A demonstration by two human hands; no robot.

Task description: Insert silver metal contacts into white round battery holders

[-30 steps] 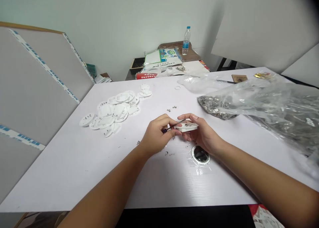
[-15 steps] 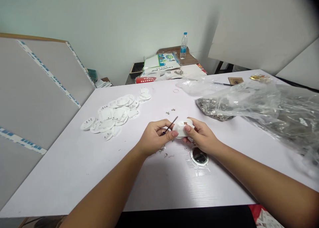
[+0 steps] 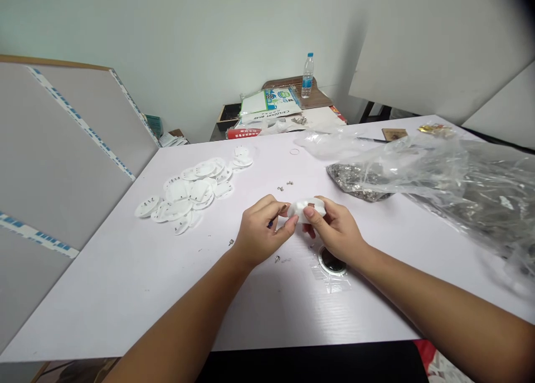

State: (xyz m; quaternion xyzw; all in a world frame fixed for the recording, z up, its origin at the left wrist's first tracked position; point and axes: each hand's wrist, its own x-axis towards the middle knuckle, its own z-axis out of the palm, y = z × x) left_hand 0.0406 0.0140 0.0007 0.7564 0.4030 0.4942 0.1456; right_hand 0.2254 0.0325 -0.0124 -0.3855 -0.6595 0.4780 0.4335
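My right hand [image 3: 336, 224] grips a white round plastic disc [image 3: 303, 209], tilted above the table, thumb on its near face. A small rectangular opening shows in the disc near that thumb. My left hand [image 3: 264, 227] is closed, its thumb and fingertips at the disc's left edge. Within its curled fingers sits a small screwdriver [image 3: 270, 224]; only a bit of its dark blue handle shows, and its shaft is mostly hidden. Small metal pieces [image 3: 277, 258] lie on the table near my hands. Below my right wrist is a dark round piece with a pale rim [image 3: 332, 261], under clear tape.
A heap of similar white discs [image 3: 190, 193] lies at left. A clear plastic bag [image 3: 451, 177] with many metal pieces [image 3: 355, 181] spreads across the right. A grey panel [image 3: 62, 149] borders the left edge. Behind the table stand a water bottle [image 3: 307, 79] and packets [image 3: 271, 101].
The disc has tilted to a flatter angle. My left hand has turned, so the screwdriver's shaft, visible before, is now mostly hidden. A metal piece now shows left of my left hand.
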